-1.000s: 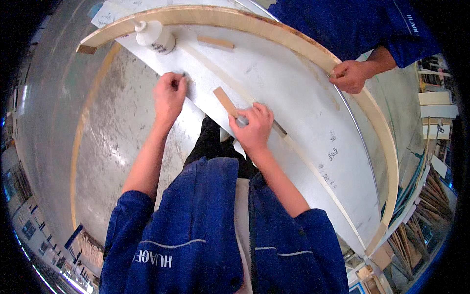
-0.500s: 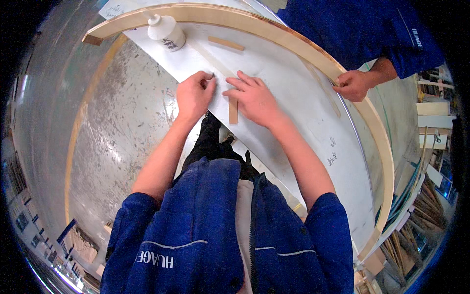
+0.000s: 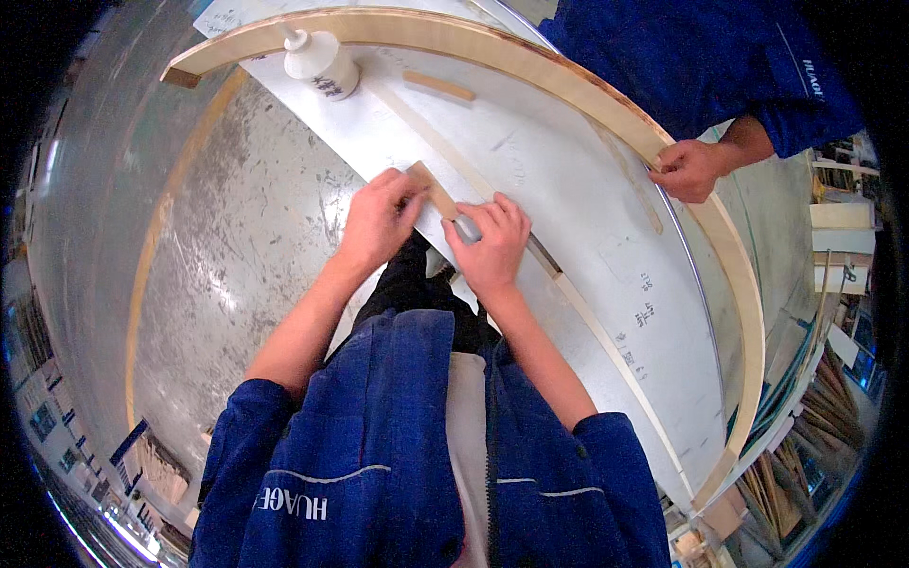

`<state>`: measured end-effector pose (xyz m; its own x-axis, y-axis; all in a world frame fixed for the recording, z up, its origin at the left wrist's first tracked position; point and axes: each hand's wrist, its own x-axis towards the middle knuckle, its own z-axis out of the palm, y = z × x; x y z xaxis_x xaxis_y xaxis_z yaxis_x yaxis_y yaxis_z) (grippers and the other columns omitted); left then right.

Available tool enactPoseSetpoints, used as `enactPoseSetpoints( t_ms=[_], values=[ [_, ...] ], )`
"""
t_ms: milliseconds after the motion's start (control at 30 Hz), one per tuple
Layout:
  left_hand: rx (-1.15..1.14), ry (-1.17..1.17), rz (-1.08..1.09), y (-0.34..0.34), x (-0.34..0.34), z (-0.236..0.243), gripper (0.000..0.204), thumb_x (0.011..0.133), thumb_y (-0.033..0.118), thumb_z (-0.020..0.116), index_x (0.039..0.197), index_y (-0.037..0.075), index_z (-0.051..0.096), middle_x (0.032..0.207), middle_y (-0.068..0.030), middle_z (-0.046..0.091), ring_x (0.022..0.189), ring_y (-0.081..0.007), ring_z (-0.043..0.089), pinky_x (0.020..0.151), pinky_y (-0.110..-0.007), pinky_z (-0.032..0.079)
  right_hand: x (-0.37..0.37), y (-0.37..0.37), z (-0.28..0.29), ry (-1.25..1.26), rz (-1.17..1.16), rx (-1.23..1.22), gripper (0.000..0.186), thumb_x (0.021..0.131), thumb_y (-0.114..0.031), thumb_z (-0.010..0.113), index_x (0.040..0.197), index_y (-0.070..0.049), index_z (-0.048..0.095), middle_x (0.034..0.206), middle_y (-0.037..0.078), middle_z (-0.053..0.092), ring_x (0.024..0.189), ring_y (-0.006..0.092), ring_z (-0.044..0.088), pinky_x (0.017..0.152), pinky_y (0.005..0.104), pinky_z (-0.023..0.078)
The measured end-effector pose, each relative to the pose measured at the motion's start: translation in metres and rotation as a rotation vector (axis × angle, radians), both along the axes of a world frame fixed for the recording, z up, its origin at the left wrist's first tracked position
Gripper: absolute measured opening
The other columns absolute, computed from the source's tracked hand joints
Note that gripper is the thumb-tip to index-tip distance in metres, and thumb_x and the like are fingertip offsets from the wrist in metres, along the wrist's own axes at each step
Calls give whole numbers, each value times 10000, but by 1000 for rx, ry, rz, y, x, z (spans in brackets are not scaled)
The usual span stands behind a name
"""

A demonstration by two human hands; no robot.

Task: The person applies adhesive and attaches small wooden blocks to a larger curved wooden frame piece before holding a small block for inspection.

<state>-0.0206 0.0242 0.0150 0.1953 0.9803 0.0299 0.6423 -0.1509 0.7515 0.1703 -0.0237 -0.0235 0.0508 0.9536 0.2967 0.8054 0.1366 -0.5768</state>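
Observation:
A short flat wooden strip lies at a slant over the near edge of the white table. My right hand pinches its lower end between thumb and fingers. My left hand is closed beside the strip's left side, fingertips curled together near it; what they hold, if anything, is hidden. Behind the hands a long thin pale strip runs across the tabletop. A second short wooden strip lies farther back. A white squeeze bottle with a nozzle stands at the far left.
A long curved wooden band arcs along the far and right sides of the white table. A co-worker's hand grips it at the right. Stacked wood pieces stand at the far right, beyond the table.
My right hand has gone from lying spread over the short strip to pinching its end, nearer to me. The strip has turned and shifted left. My left hand has moved slightly nearer to me.

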Motion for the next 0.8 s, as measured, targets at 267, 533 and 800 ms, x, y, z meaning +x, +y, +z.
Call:
enactPoseSetpoints(
  t_ms=[267,533,800],
  values=[
    [58,-57,57,16,7,-26,82,917,67,749,933,-1,706,833,-164,668,717,-267,667,696,-382,551,3,0,1,37,14,-6,233,739,-234,893,936,-145,804,957,35,728,1204,299,613,1071,487,398],
    [-9,-103,-70,9,19,-10,95,921,77,771,967,7,728,885,-163,692,753,-288,704,725,-378,573,2,-1,-3,10,6,-31,227,737,-244,888,925,-148,804,942,29,715,1203,291,603,1048,477,401],
    [62,-2,274,58,-33,-26,102,926,90,746,922,-9,724,849,-187,710,713,-313,707,685,-402,564,4,4,-6,37,-5,-28,197,753,-272,874,892,-158,794,952,34,722,1215,290,605,1061,495,404]
  ],
)
